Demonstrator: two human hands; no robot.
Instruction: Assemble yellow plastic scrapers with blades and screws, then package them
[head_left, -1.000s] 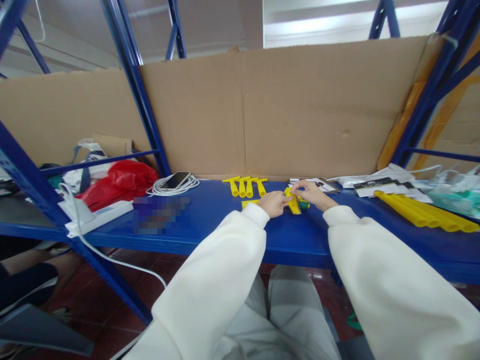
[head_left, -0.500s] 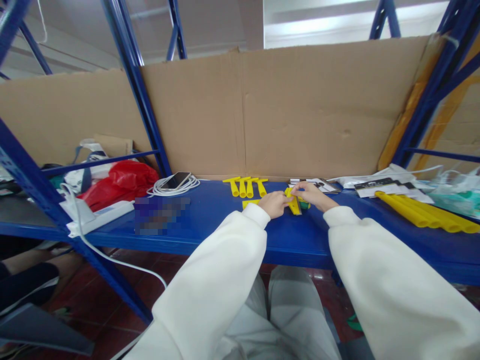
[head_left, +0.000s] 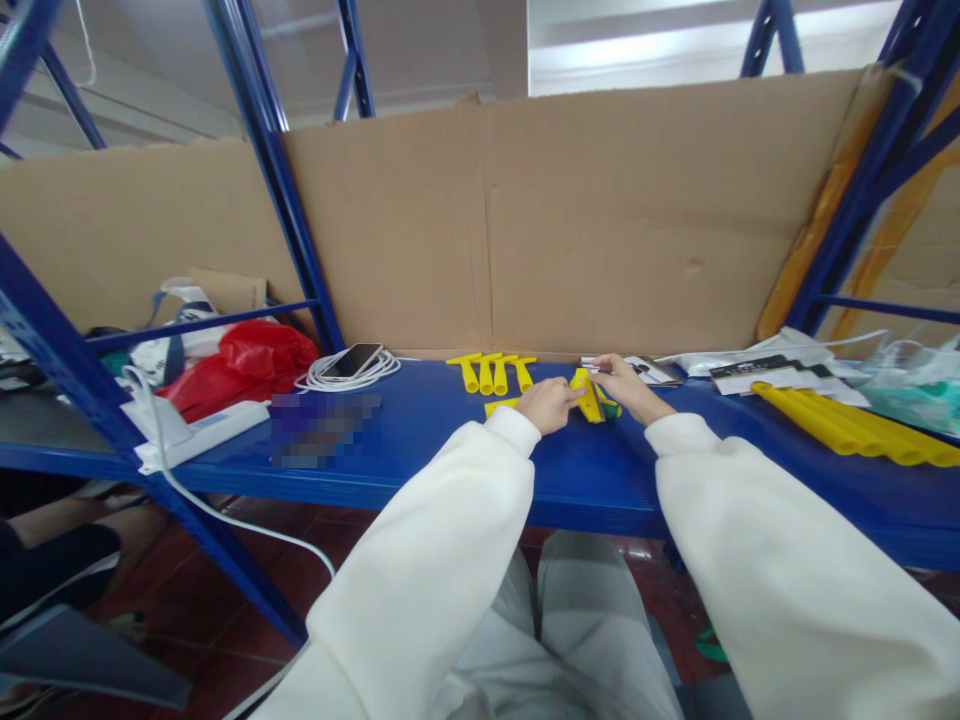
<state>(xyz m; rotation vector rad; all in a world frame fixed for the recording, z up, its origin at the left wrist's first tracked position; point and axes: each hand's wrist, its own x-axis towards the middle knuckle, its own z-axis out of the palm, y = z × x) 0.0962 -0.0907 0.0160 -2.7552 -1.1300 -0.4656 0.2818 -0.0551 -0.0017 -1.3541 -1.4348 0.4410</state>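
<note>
My left hand (head_left: 550, 404) is closed on a yellow piece (head_left: 588, 396) with a dark strip along its right edge, held over the blue shelf. Just above and right of that piece is my right hand (head_left: 625, 386), its fingers bent; whether they pinch anything is too small to tell. Something green and yellow (head_left: 610, 407) lies beneath my right hand. Part of another yellow piece (head_left: 501, 406) shows left of my left hand. Behind it, several yellow T-shaped handles (head_left: 500, 375) lie in a row.
Long yellow tubes (head_left: 847, 425) and packets (head_left: 784, 373) lie at the right. On the left are a phone (head_left: 352, 361) on a coiled white cable, a power strip (head_left: 214, 430) and a red bag (head_left: 251, 365). Cardboard (head_left: 600, 220) stands behind; a person's legs show lower left.
The held yellow piece has tilted and risen slightly. My right hand has moved a little up and away from its top.
</note>
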